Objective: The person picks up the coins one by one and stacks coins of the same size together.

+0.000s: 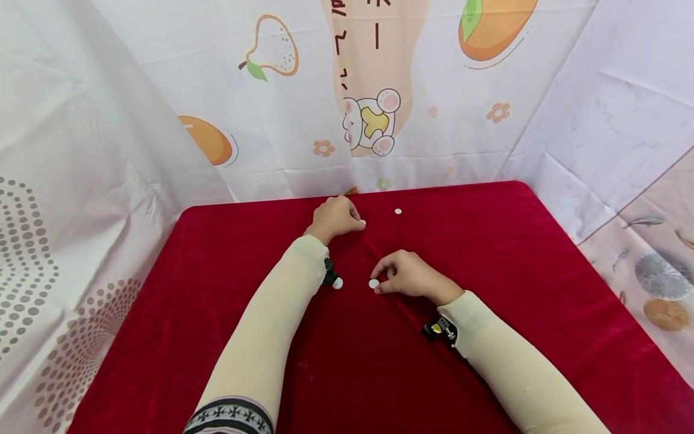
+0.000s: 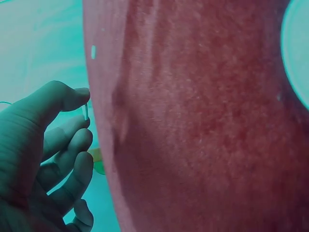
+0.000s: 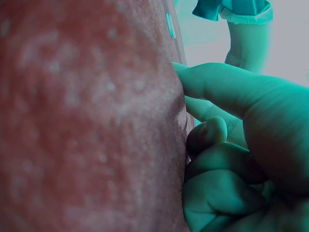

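My left hand (image 1: 336, 218) is near the back edge of the table and pinches a small white disc (image 2: 86, 112) between thumb and a finger. The disc stands on edge in the left wrist view, its face turned away. Nearer the middle, my right hand (image 1: 410, 275) has thumb and index finger on opposite sides of another white disc (image 1: 374, 283) at the cloth. That disc is hidden in the right wrist view, where the fingertips meet the cloth. A third white disc (image 1: 337, 283) lies beside the left wrist camera. One more white disc (image 1: 398, 211) lies at the back.
Red velvety cloth (image 1: 228, 289) covers the table, with slight wrinkles around the middle. White printed curtains (image 1: 282, 138) rise behind it and along both sides. A black camera (image 1: 329, 272) is strapped to the left wrist, and another black camera (image 1: 440, 329) to the right.
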The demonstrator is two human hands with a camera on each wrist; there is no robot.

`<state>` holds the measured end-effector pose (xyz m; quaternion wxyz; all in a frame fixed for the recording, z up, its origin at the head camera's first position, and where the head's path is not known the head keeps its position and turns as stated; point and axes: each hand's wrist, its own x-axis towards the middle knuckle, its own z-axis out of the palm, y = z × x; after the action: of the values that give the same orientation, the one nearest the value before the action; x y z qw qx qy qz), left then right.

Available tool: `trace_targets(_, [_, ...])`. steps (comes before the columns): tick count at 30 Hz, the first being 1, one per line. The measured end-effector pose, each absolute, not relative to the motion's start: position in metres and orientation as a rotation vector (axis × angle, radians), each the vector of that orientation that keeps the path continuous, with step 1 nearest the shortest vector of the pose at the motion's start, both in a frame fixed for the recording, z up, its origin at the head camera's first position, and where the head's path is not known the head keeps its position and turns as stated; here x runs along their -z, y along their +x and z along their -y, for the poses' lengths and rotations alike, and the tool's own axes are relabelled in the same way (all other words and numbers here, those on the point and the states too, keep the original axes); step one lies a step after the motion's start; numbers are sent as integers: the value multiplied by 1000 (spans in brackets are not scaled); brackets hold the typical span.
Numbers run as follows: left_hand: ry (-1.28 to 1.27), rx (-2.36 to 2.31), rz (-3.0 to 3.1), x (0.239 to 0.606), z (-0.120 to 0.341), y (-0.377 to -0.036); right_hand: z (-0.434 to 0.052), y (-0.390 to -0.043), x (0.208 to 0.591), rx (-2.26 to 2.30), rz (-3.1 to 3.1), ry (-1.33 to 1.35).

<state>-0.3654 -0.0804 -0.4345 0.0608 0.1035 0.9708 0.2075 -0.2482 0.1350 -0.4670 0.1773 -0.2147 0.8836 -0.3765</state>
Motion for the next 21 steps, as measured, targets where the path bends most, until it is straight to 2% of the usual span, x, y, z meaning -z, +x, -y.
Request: trace_targets(21, [404,-715,-2913,414,112,-347,-135,-246,465,1074,-2496,-606])
